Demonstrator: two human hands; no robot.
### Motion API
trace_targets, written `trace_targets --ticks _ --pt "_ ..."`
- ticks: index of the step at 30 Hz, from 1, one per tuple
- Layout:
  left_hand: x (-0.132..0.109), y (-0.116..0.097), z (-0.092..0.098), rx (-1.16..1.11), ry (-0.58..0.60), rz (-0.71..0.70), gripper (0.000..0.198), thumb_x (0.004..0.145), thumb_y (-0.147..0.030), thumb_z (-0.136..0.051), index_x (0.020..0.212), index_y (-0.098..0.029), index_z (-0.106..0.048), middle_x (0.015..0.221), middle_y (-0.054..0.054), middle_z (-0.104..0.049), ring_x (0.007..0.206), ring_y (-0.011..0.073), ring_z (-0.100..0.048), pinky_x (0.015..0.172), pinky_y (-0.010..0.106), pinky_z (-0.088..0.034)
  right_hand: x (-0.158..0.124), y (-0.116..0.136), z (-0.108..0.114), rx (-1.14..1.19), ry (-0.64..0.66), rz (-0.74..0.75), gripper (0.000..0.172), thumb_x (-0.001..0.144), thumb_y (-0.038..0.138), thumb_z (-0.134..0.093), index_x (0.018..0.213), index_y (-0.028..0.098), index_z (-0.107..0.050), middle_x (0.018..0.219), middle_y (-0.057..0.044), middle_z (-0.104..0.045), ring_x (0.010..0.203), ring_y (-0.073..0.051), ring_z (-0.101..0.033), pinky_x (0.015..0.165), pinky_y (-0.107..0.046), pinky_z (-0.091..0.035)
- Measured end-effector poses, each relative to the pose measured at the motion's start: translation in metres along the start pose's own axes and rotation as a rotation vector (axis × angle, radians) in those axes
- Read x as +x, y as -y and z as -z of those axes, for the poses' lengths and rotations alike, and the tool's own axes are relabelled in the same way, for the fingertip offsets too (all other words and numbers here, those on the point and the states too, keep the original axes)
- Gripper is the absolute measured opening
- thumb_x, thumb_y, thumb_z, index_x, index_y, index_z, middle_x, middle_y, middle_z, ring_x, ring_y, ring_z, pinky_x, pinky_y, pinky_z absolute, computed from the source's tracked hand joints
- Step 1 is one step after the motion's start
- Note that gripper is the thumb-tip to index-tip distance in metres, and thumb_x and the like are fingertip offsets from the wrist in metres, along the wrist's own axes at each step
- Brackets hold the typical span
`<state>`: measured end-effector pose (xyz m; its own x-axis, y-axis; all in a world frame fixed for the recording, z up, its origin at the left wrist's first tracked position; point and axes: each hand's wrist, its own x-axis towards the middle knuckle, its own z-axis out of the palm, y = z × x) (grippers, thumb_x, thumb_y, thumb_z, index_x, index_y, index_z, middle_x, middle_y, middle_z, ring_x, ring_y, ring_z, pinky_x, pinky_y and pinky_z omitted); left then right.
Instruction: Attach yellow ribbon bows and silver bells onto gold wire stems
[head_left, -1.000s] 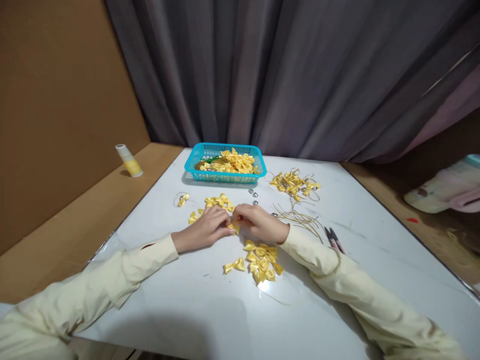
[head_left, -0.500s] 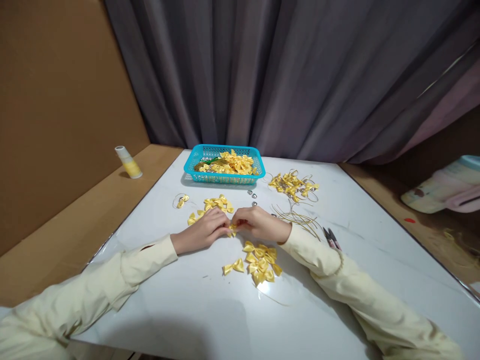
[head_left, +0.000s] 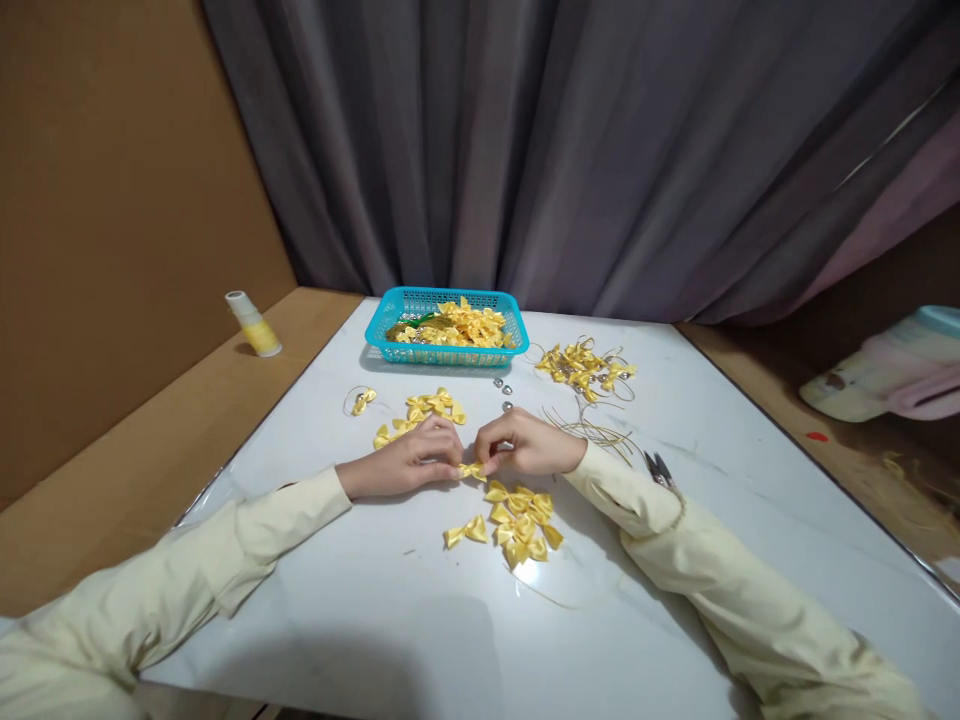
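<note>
Between my hands is a small yellow bow (head_left: 472, 471), pinched at its left end by my left hand (head_left: 411, 460) and at its right end by my right hand (head_left: 525, 445). Just in front of it lies a pile of yellow satin bows (head_left: 521, 522), with a single bow (head_left: 466, 532) to the pile's left. More bows (head_left: 435, 404) lie behind my left hand, which partly covers them. A few small silvery pieces (head_left: 507, 390) rest behind my right hand. Loose gold cords (head_left: 600, 435) lie beyond my right wrist.
A blue basket (head_left: 448, 356) at the back holds bows and cords. Right of it is a heap of bows with cord loops (head_left: 581, 368). Small snips (head_left: 660, 469) lie by my right sleeve. A corded bow (head_left: 364, 401) is at left, a thread spool (head_left: 255, 325) beyond the table edge.
My hands have moved slightly apart, and the bow between them now shows more fully. The whole view has shifted very slightly.
</note>
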<state>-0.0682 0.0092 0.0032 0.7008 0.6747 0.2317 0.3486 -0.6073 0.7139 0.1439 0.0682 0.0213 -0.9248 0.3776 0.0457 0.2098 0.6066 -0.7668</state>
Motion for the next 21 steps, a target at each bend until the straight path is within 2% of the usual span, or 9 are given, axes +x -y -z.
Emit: trace_targets --ticks 6,13,17,21 --pt "0.002 -0.001 0.0 -0.056 -0.021 0.082 0.03 0.092 -0.039 -0.04 0.075 -0.018 -0.051 0.087 0.004 -0.051 0.092 0.0168 -0.045 0.088 0.031 -0.036 -0.001 0.002 0.0 0.273 -0.004 -0.159 0.021 0.069 0.03 -0.065 0.064 0.013 -0.055 0.061 0.001 -0.056 0.057 -0.009 -0.049 0.06 -0.022 -0.042" --pt "0.003 -0.005 -0.002 -0.05 -0.038 0.161 0.035 0.094 -0.039 -0.035 0.071 -0.017 -0.05 0.085 0.004 -0.05 0.092 0.0167 -0.044 0.088 0.03 -0.037 -0.001 0.011 -0.001 0.244 -0.002 -0.222 0.02 0.073 0.03 -0.061 0.067 0.014 -0.051 0.055 0.004 -0.051 0.05 -0.007 -0.046 0.049 -0.018 -0.038" --pt "0.002 -0.004 -0.001 -0.039 -0.032 0.145 0.039 0.095 -0.041 -0.031 0.071 -0.018 -0.051 0.083 0.004 -0.05 0.093 0.0173 -0.044 0.089 0.031 -0.036 0.0 0.012 -0.004 0.366 0.063 -0.268 0.024 0.072 0.031 -0.062 0.063 0.015 -0.047 0.049 0.005 -0.05 0.043 -0.006 -0.047 0.045 -0.018 -0.038" --pt "0.002 -0.002 0.0 -0.026 -0.005 0.103 0.04 0.094 -0.043 -0.032 0.071 -0.018 -0.051 0.082 0.004 -0.052 0.097 0.0182 -0.043 0.09 0.031 -0.035 0.0 0.009 -0.006 0.371 0.055 -0.259 0.022 0.069 0.028 -0.063 0.06 0.015 -0.047 0.046 0.006 -0.049 0.04 -0.005 -0.044 0.042 -0.017 -0.035"
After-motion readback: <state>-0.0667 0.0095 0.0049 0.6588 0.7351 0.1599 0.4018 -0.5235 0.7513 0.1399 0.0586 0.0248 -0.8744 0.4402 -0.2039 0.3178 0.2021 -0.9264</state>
